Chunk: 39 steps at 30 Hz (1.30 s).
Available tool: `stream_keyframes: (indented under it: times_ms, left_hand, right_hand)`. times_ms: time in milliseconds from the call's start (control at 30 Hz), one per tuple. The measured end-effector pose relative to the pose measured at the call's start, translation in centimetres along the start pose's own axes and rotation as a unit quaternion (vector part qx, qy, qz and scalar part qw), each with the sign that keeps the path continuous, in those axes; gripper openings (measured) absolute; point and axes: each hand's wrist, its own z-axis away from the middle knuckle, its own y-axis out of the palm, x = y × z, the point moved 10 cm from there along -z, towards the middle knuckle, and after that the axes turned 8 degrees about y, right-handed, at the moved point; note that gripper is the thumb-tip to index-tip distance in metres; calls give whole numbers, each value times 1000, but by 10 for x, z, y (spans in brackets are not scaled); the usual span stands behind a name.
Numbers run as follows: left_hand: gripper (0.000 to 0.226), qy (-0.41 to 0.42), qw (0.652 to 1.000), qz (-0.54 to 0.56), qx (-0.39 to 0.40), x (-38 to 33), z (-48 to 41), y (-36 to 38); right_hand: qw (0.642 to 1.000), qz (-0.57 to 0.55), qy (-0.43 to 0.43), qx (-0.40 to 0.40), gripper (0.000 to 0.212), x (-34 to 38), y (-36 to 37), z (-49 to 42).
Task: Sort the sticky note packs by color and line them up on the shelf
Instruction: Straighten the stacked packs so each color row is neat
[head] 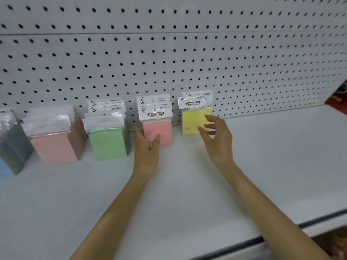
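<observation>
Sticky note packs stand in rows against the pegboard on a white shelf (187,194): blue packs (11,147) at far left, light pink packs (54,147), green packs (108,145), darker pink packs (159,132) and yellow packs (192,123). My left hand (146,151) is open at the left front of the darker pink row, thumb against the front pack. My right hand (217,139) is open with fingers spread, just in front of the right side of the yellow row. Neither hand holds a pack.
A white pegboard (169,53) backs the shelf. To the right of the yellow packs the shelf runs bare to its end, where a red object (338,98) shows. The shelf's front edge (281,233) crosses the lower right.
</observation>
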Motion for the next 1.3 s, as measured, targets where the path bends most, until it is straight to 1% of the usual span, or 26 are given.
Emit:
stream_keyframes:
  times_ms: [100, 133, 200, 267, 333, 400, 433, 467, 533, 567, 600, 700, 733, 800, 900, 967, 1033, 1133, 1167, 1300]
  left_hand:
    - [63, 22, 998, -34, -55, -24, 35, -8]
    - [60, 35, 997, -37, -59, -33, 46, -2]
    - [55, 48, 998, -25, -30, -47, 54, 26]
    - [47, 47, 999, 1, 7, -56, 43, 62]
    - [43, 27, 999, 12, 36, -53, 25, 97]
    - [57, 5, 999, 18, 39, -40, 8, 118]
    - [63, -10, 999, 9, 35, -33, 1, 124]
    - [67, -29, 999, 0, 26, -25, -4, 127]
    - [70, -57, 998, 14, -4, -15, -13, 126]
    - [70, -65, 997, 30, -15, -13, -16, 127]
    - [68, -72, 996, 48, -14, -12, -19, 129]
    - [64, -75, 993, 91, 3, -11, -20, 143]
    - [65, -73, 993, 96, 1, -8, -19, 145]
    - [68, -64, 993, 102, -10, -6, -20, 142]
    - [81, -56, 993, 103, -30, 0, -28, 135]
    - [88, -42, 993, 107, -25, 0, -33, 135]
    - [81, -33, 993, 110, -16, -1, -35, 137]
    - [44, -21, 992, 119, -32, -2, -36, 132]
    - [36, -15, 992, 117, -39, -3, -36, 130]
    - [40, 17, 996, 61, -63, 0, -40, 120]
  right_hand:
    - [995, -9, 88, 42, 52, -38, -16, -28]
    - [990, -23, 121, 63, 55, -50, -16, -36]
    - [980, -44, 162, 107, 58, -66, -14, -47]
    - [972, -55, 171, 149, 58, -71, -11, -55]
    - [966, -78, 170, 178, 57, -73, -7, -59]
    - [961, -96, 166, 201, 55, -73, -2, -60]
    - [959, -101, 163, 210, 50, -72, 1, -61]
    - [958, -105, 157, 218, 39, -72, 5, -62]
    - [959, -102, 137, 225, 9, -71, 12, -65]
    - [960, -98, 127, 228, 9, -69, 17, -65]
    - [960, -94, 118, 235, 14, -67, 22, -64]
    - [963, -56, 87, 248, 44, -60, 35, -57]
    - [963, -48, 83, 251, 50, -61, 37, -57]
    - [963, -45, 73, 256, 51, -63, 39, -60]
    - [963, -47, 70, 257, 54, -67, 38, -68]
    - [964, -47, 64, 254, 56, -68, 39, -70]
    - [967, -38, 52, 248, 55, -69, 42, -71]
    - [972, -33, 40, 231, 53, -69, 42, -72]
    - [973, -34, 39, 227, 53, -68, 41, -72]
    - [976, -50, 44, 206, 54, -68, 36, -75]
